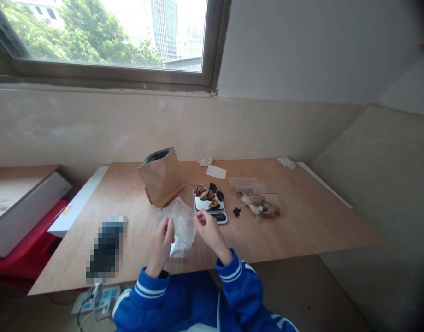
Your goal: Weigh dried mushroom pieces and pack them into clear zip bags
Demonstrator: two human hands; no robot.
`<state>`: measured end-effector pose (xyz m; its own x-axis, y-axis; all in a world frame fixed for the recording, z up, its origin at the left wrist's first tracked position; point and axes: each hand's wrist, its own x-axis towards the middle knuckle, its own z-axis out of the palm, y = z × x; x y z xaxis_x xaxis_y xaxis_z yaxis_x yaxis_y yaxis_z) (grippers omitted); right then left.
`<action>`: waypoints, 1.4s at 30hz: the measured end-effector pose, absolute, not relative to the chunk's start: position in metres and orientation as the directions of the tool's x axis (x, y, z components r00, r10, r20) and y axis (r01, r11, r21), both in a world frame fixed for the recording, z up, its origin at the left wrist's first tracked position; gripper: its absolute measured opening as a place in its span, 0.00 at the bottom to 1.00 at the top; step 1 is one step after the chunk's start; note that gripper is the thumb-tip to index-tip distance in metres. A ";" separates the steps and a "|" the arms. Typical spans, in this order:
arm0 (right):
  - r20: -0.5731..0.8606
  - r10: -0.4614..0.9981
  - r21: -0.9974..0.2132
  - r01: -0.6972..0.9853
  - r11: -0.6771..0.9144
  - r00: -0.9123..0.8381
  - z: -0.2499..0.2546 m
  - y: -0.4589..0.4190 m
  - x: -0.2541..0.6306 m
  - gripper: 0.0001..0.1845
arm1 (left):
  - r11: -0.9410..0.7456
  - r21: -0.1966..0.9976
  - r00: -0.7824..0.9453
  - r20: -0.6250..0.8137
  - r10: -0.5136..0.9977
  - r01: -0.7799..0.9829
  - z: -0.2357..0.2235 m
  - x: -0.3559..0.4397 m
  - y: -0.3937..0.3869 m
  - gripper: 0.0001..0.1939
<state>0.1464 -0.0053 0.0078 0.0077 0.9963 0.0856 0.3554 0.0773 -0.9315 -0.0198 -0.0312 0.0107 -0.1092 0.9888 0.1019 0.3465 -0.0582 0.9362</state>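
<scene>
My left hand (161, 244) and my right hand (207, 228) pinch the upper edges of a clear plastic bag (180, 230) above the plywood table (302, 226). Just beyond my right hand stands a digital kitchen scale (215, 216), heaped with dried mushroom slices (208, 193). To its right lies a zip bag holding dried slices (262, 206), with flat clear bags (246, 186) behind it. A dark dried piece (236, 211) rests apart on the wood. A brown paper bag (161, 177) stands left of the scale.
A pixelated dark object (106, 246) lies left of my hands. A white card (216, 171) and tissue scraps (286, 162) sit along the wall. A power strip (96, 299) lies below the table's front edge, and red and white items stand at left.
</scene>
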 end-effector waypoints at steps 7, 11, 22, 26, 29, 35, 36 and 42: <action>0.195 0.978 -0.916 0.344 0.206 -0.067 0.021 0.035 0.211 0.17 | -0.096 0.919 -0.266 0.208 0.941 0.382 0.048 -0.022 -0.003 0.18; 0.391 0.895 -0.836 0.490 0.248 0.215 0.019 0.054 0.249 0.20 | -0.179 0.859 -0.252 0.330 0.910 0.480 0.058 -0.013 0.025 0.18; 0.381 0.886 -0.806 0.565 0.178 0.264 -0.035 0.072 0.276 0.20 | -0.183 0.878 -0.217 0.302 0.928 0.442 0.048 0.022 0.059 0.15; 0.422 0.873 -0.766 0.610 0.200 0.243 -0.037 0.080 0.277 0.16 | -0.143 0.864 -0.235 0.285 0.929 0.483 0.049 0.013 0.056 0.14; 0.420 0.885 -0.699 0.693 0.176 0.200 -0.040 0.083 0.282 0.14 | -0.114 0.860 -0.243 0.265 0.933 0.497 0.053 0.005 0.050 0.14; 0.321 0.938 -0.492 0.870 0.048 0.129 -0.069 0.061 0.296 0.13 | -0.102 0.881 -0.250 0.240 0.938 0.462 0.054 -0.003 0.039 0.13; 0.305 0.944 -0.476 0.879 0.035 0.128 -0.075 0.056 0.297 0.13 | -0.101 0.882 -0.248 0.237 0.939 0.461 0.053 -0.003 0.038 0.13; 0.308 0.931 -0.585 0.811 0.022 0.197 -0.083 0.036 0.294 0.12 | -0.058 0.880 -0.250 0.196 0.948 0.471 0.052 -0.007 0.033 0.13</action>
